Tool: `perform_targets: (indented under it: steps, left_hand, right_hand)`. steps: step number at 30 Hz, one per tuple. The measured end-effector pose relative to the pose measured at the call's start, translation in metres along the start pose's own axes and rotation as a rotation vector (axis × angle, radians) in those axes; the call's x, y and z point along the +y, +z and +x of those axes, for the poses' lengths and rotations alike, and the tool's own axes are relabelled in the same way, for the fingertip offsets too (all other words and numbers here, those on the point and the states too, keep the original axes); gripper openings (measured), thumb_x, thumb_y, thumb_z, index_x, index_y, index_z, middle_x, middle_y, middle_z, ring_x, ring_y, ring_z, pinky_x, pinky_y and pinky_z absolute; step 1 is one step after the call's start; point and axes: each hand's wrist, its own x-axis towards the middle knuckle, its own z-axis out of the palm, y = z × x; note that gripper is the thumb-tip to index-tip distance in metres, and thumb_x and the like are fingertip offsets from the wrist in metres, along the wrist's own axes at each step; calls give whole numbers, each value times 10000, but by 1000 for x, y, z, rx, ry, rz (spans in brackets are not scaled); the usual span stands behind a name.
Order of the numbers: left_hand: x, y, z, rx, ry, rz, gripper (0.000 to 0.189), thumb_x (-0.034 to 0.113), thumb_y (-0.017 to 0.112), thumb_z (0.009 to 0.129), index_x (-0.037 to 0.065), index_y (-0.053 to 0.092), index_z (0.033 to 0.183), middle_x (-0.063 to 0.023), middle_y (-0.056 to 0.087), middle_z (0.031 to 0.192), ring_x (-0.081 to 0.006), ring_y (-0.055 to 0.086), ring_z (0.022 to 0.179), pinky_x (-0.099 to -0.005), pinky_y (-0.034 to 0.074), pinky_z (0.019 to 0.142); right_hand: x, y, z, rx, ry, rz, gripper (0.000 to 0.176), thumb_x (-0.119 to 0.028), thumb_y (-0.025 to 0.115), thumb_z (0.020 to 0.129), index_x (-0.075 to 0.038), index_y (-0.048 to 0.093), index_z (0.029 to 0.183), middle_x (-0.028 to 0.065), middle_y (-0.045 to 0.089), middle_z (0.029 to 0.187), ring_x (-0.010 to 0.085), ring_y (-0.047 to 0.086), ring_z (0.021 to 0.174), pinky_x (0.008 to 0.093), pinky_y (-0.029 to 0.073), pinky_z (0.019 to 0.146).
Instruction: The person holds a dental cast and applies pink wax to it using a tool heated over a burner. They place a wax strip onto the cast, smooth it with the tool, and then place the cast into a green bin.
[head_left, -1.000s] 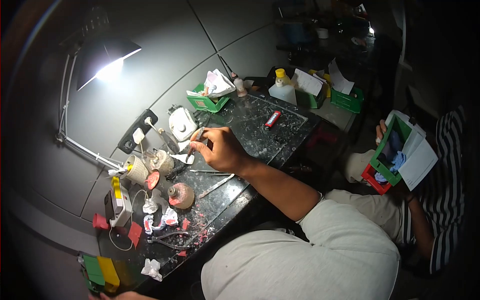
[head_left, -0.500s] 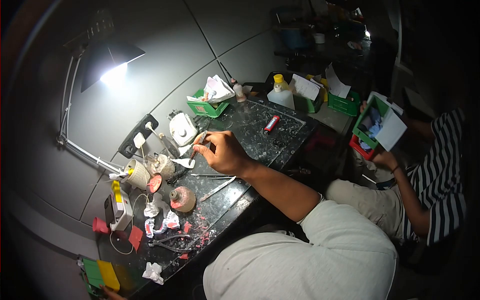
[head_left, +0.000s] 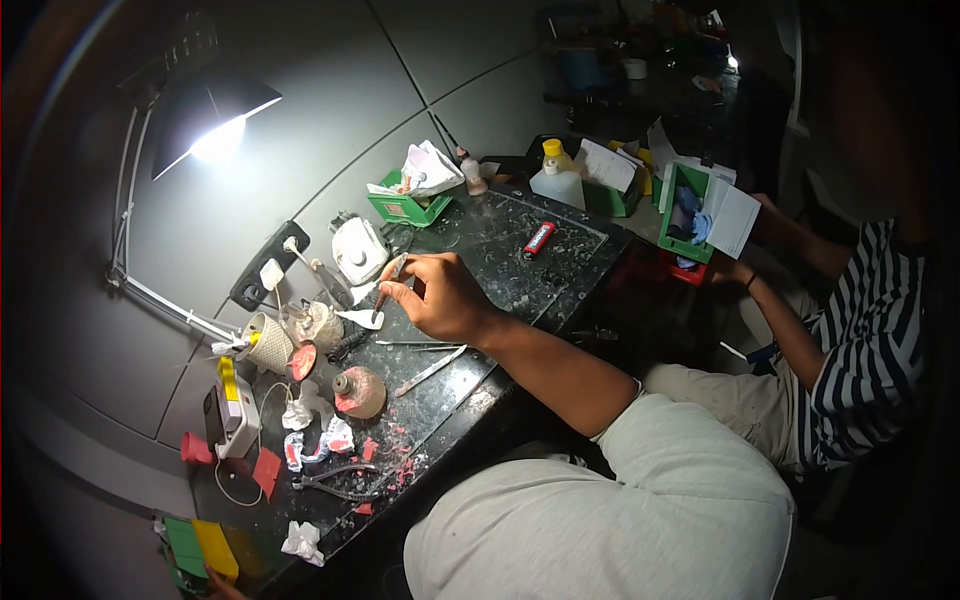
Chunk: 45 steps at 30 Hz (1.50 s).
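Observation:
My right hand [head_left: 440, 295] is raised over the black table [head_left: 490, 270], pinching a thin tool [head_left: 379, 300] with a dark lower part. The tool's lower end is close to a white pointed piece [head_left: 362, 319]. At the bottom left edge, a small part of my left hand [head_left: 222, 584] shows against a green container [head_left: 184, 548] with a yellow panel [head_left: 215, 548]; its grip is mostly hidden. Below my right hand lie slim metal tools [head_left: 431, 370] and a round pinkish bottle [head_left: 359, 392].
A lamp [head_left: 218, 140] shines from upper left. Pliers [head_left: 345, 482], a white-and-red dental model [head_left: 320, 442], crumpled paper [head_left: 303, 542] and a red object [head_left: 538, 240] lie on the table. At right, a seated co-worker [head_left: 850, 350] holds a green bin [head_left: 686, 212].
The co-worker's bins have moved left toward the other bins. My right hand stays nearly in place with the thin tool. The view has shifted slightly.

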Motion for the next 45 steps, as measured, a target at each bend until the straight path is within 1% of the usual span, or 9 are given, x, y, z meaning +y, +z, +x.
perform_targets:
  steps: [8, 15, 24, 26, 30, 32, 34, 44, 45]
  left_hand:
    - [9, -4, -15, -11, -9, -18, 1055, 493, 877, 697, -160, 308, 1299, -319, 521, 1237, -387, 617, 1105, -451, 549, 940]
    - [-22, 5, -13, 15, -19, -97, 1119, 527, 906, 671, -169, 289, 1293, -317, 520, 1219, -395, 621, 1087, -456, 553, 930]
    - [-10, -11, -32, -33, 78, -71, 1143, 441, 924, 689, -119, 218, 1393, -339, 532, 1229, -399, 611, 1074, -462, 527, 947]
    - [-7, -11, -30, -135, -55, -81, 1157, 354, 929, 703, -109, 151, 1424, -335, 502, 1269, -383, 599, 1096, -455, 520, 963]
    - [-47, 7, -15, -195, -89, -212, 1110, 332, 925, 694, -117, 183, 1387, -340, 523, 1273, -414, 608, 1102, -454, 522, 969]
    - [-61, 14, -10, -89, -28, -117, 1072, 251, 916, 693, -123, 189, 1386, -339, 525, 1265, -414, 612, 1090, -451, 524, 969]
    - [-64, 13, -16, -48, 26, -208, 1087, 227, 908, 690, -126, 170, 1407, -330, 500, 1285, -404, 590, 1124, -445, 517, 982]
    - [-5, -54, -88, -103, -6, -279, 1085, 153, 879, 689, -52, 142, 1458, -263, 461, 1345, -362, 534, 1194, -437, 476, 1021]
    - [-1, -60, -90, -117, -6, -285, 1086, 146, 876, 688, -45, 139, 1463, -256, 457, 1351, -357, 528, 1201, -436, 472, 1025]
  right_hand:
    - [2, 1, -1, -4, -2, -12, 97, -105, 701, 894, -11, 721, 911, 110, 695, 707, 127, 617, 545, 285, 455, 523]
    - [-1, 1, -1, -27, 26, -5, 103, -105, 690, 906, -9, 726, 909, 95, 698, 693, 105, 604, 544, 279, 451, 517]
    - [-3, 0, -1, -35, 25, 6, 102, -104, 682, 909, -10, 723, 905, 94, 701, 695, 105, 610, 550, 282, 454, 521]
    - [-2, 0, -1, -43, 27, -3, 103, -104, 681, 910, -10, 723, 906, 95, 703, 697, 106, 614, 554, 284, 456, 523]
    - [-3, 0, 0, -39, 28, 0, 106, -107, 683, 911, -9, 723, 907, 100, 704, 700, 111, 624, 564, 287, 460, 529]
    - [-4, -2, 1, -46, 38, -16, 106, -107, 684, 911, -8, 723, 907, 101, 704, 701, 113, 627, 568, 288, 462, 532]
    - [-5, -1, 1, -30, 78, 14, 99, -87, 678, 879, 8, 705, 866, 164, 700, 751, 302, 699, 670, 363, 511, 609]
    - [-5, -2, 2, -56, 107, -11, 103, -91, 674, 877, 4, 711, 862, 171, 698, 754, 315, 700, 683, 371, 512, 615]
    - [1, 1, 1, -33, 44, -23, 105, -99, 681, 889, -2, 718, 884, 138, 688, 706, 218, 659, 615, 333, 486, 569]
